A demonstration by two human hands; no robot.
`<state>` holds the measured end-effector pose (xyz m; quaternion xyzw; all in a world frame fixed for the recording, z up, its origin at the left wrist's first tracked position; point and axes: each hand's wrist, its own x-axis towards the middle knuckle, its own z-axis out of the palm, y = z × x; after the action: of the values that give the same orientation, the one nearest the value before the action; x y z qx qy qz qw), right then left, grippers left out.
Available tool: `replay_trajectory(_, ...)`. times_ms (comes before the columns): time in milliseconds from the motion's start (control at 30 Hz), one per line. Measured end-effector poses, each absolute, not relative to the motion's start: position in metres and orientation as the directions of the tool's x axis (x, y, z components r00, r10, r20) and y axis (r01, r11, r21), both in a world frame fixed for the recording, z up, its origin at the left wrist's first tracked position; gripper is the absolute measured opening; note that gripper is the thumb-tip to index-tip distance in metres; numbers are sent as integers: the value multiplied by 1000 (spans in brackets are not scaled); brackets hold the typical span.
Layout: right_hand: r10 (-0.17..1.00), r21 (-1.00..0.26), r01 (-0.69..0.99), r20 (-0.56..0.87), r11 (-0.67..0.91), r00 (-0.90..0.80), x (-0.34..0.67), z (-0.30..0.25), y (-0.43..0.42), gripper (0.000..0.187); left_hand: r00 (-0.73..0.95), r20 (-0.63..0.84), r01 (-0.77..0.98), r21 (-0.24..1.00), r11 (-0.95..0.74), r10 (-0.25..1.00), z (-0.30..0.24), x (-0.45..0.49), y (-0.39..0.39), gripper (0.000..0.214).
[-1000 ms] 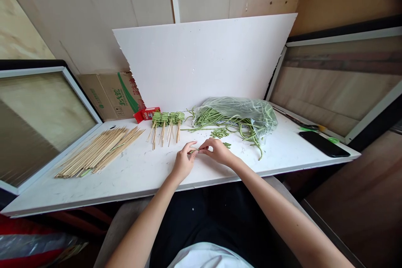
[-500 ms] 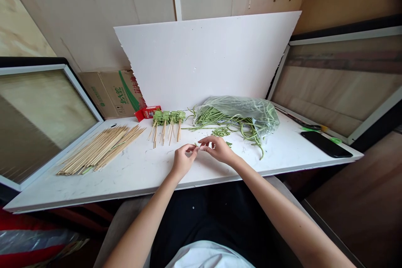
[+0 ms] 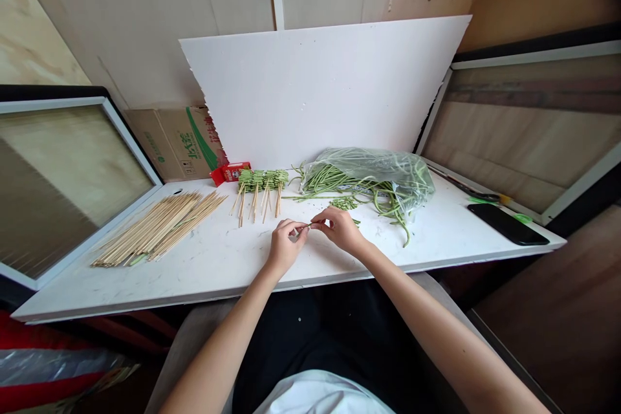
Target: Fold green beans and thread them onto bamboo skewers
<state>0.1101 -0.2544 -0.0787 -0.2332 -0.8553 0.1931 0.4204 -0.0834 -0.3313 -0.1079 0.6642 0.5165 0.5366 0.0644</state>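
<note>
My left hand [image 3: 285, 246] and my right hand [image 3: 341, 230] meet fingertip to fingertip just above the front of the white table. Both are closed in a pinch, with a short green bean piece [image 3: 309, 225] between them, mostly covered by the fingers. Beyond my right hand lies a small pile of cut bean pieces [image 3: 343, 204], a few more partly hidden behind that hand. Farther back, long green beans [image 3: 334, 178] spill from a clear plastic bag [image 3: 373, 160]. To the left of them, several skewers threaded with bean pieces [image 3: 262, 180] lie in a row.
A large heap of bare bamboo skewers [image 3: 158, 229] covers the table's left part. A red packet [image 3: 230, 173] and a cardboard box [image 3: 177, 145] stand behind. On the right rests a black phone [image 3: 507, 224]. A white board [image 3: 315, 90] leans at the back.
The bean piece stood up between my fingers before; now it shows only as a thin line between the fingertips. My hands have drawn slightly closer, and the view has shifted a little.
</note>
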Motion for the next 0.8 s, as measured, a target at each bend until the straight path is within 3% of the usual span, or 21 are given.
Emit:
replay_trajectory(133,539,-487,259,621,834,-569,108,-81,-256,21,-103,644,593,652,-473,758,-107,-84,-332,16)
replay_trajectory(500,527,-524,170,670,835,-523,99,-85,-265,14,-56,528,427,780,-457,848,-108,-86,-331,23)
replay_trajectory(600,488,-514,119,680,850,-547,96,-89,-266,21,-22,500,397,799,-451,866,-109,-87,-330,23)
replay_trajectory(800,540,-624,44,635,780,-553,98,-90,-266,17,60,417,278,866,-416,907,-109,-87,-328,26)
